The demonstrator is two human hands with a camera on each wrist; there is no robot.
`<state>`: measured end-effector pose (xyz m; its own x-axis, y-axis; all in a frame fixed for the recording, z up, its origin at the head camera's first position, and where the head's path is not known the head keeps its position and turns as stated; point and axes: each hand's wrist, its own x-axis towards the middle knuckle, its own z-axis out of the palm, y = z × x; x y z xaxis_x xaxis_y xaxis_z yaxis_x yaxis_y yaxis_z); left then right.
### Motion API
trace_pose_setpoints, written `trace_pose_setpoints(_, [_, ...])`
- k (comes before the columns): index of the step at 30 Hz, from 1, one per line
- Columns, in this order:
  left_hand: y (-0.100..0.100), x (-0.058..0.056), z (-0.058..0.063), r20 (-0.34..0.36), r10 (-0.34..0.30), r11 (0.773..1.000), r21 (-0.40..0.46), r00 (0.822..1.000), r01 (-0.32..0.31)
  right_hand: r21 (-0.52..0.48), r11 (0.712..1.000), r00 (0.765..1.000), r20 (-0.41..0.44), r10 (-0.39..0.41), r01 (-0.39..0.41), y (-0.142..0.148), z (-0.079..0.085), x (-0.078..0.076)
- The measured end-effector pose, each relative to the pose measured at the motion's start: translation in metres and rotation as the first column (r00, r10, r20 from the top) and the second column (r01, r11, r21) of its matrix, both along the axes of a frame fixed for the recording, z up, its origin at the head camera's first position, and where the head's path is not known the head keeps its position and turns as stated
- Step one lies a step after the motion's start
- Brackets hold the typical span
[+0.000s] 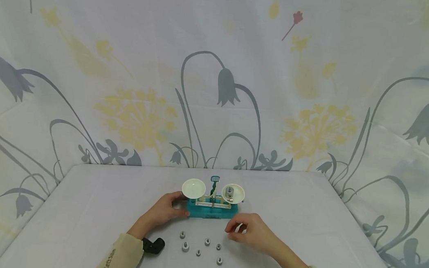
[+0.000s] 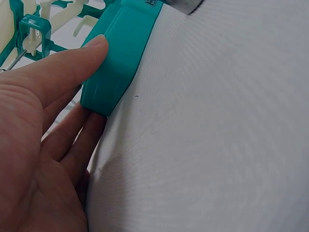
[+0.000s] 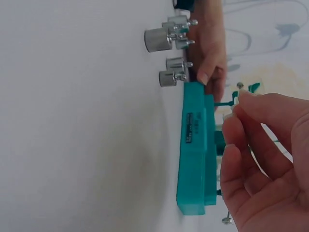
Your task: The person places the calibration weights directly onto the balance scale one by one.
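Observation:
A teal toy balance scale (image 1: 211,212) stands on the white table, with two cream pans. My left hand (image 1: 165,209) grips the left end of its base, the thumb on the near side and fingers behind, as the left wrist view shows. The left pan (image 1: 194,189) appears bare. Metal weights (image 1: 229,191) sit in the right pan (image 1: 239,191). My right hand (image 1: 252,232) hovers in front of the base's right end, its fingers loosely bent; I see nothing held between thumb and fingertips in the right wrist view (image 3: 270,159).
Several knobbed metal weights stand loosely spread on the table before the scale, among them a larger one (image 1: 185,247) at the left and another (image 1: 219,261) nearest me. A flower-patterned cloth (image 1: 215,121) hangs behind the table.

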<state>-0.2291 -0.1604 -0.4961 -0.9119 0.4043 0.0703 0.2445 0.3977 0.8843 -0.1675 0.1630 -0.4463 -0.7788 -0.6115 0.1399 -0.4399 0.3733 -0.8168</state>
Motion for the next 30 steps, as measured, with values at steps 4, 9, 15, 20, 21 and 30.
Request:
trace_pose_setpoints(4, [0.000,0.000,0.001,0.002,0.002,1.000,-0.002,1.000,-0.002,-0.022,0.999,0.999,0.024,0.043,-0.043,-0.003,-0.008,0.004])
trace_pose_setpoints(9, [0.001,0.001,0.000,-0.003,0.000,1.000,-0.006,1.000,0.000,-0.062,0.994,0.994,0.058,0.095,-0.091,-0.005,-0.016,0.007])
trace_pose_setpoints(15, [0.001,0.000,0.001,-0.003,0.003,1.000,-0.004,1.000,-0.003,-0.025,0.993,0.988,0.107,0.114,-0.112,-0.008,-0.022,0.010])
trace_pose_setpoints(20, [0.002,0.002,0.001,0.002,0.014,1.000,0.024,1.000,-0.014,-0.006,0.989,0.983,0.104,0.151,-0.151,-0.010,-0.029,0.013])
trace_pose_setpoints(21, [0.002,0.002,0.001,0.003,0.017,0.999,0.028,1.000,-0.017,-0.010,0.987,0.981,0.110,0.161,-0.161,-0.010,-0.030,0.013])
trace_pose_setpoints(30, [0.003,0.002,0.001,0.033,0.046,0.999,-0.002,0.998,-0.046,-0.038,0.977,0.969,0.129,0.212,-0.209,-0.012,-0.032,0.016])
